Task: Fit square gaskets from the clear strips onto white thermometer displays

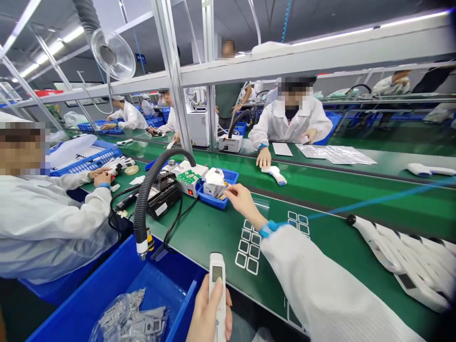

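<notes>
Left hand grips the thermometer; right hand at the blue tray.

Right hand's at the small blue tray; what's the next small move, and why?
Likely pinch a white piece from the small blue plastic tray: the right hand sits at its rim, while the left hand grips the white handheld thermometer.

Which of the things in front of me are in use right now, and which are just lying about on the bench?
In use:
- left hand gripping the white handheld device
- right hand at the small blue tray

Lying about:
- pile of white devices
- black hose
- big blue bin with bagged parts
</notes>
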### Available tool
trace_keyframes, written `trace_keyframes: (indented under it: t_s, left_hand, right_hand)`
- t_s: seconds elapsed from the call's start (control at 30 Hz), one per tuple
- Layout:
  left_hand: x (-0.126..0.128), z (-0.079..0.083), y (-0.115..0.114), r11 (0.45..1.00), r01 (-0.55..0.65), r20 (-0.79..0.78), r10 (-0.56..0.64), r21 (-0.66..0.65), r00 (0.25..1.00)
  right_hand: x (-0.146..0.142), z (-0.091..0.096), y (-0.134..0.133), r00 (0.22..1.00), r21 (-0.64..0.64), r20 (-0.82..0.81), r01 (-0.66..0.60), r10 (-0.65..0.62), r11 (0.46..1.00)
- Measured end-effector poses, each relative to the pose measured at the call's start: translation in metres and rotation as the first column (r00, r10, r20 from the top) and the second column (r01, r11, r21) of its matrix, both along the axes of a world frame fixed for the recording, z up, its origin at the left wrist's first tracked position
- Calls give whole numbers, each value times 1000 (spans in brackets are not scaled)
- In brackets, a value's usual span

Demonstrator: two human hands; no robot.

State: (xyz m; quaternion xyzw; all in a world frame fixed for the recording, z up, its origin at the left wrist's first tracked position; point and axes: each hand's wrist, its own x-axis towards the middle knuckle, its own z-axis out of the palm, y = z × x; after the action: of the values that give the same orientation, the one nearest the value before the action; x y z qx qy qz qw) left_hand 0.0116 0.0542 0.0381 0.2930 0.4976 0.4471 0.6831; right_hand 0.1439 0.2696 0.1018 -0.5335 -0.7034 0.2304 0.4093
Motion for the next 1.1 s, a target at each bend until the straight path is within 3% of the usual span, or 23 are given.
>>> trace_keyframes:
  t_s: [0.1,0.17,0.33,0.43,0.57,0.77,0.87,1.1]
  left_hand:
    - [-9,-2,2,995,-102,33,101,16,994]
    - [-13,-2,2,989,-149,44,148,10,988]
    - [-24,5,2,975,-218,137,221,-38,966]
    - [-29,8,4,964,-254,205,264,-75,943]
    - [-34,10,7,956,-278,244,293,-94,924]
    - [-27,12,5,951,-283,233,306,-127,923]
    - [-23,13,2,951,-289,215,307,-111,927]
    - [-14,12,-5,970,-235,203,244,-69,948]
  right_hand:
    - [-25,5,52,996,67,-11,87,-87,994]
    - [-38,9,72,996,96,-14,92,-91,991]
    - [-48,19,81,1000,88,2,1,-1,996]
    - [-41,23,59,999,73,-2,-49,49,996]
    - [-34,23,-4,980,16,-39,-194,194,981]
    - [-47,6,-105,877,-89,2,-478,480,874]
    - [-52,-5,-125,865,-127,28,-493,500,860]
    - [-34,-14,-138,891,-216,22,-438,453,873]
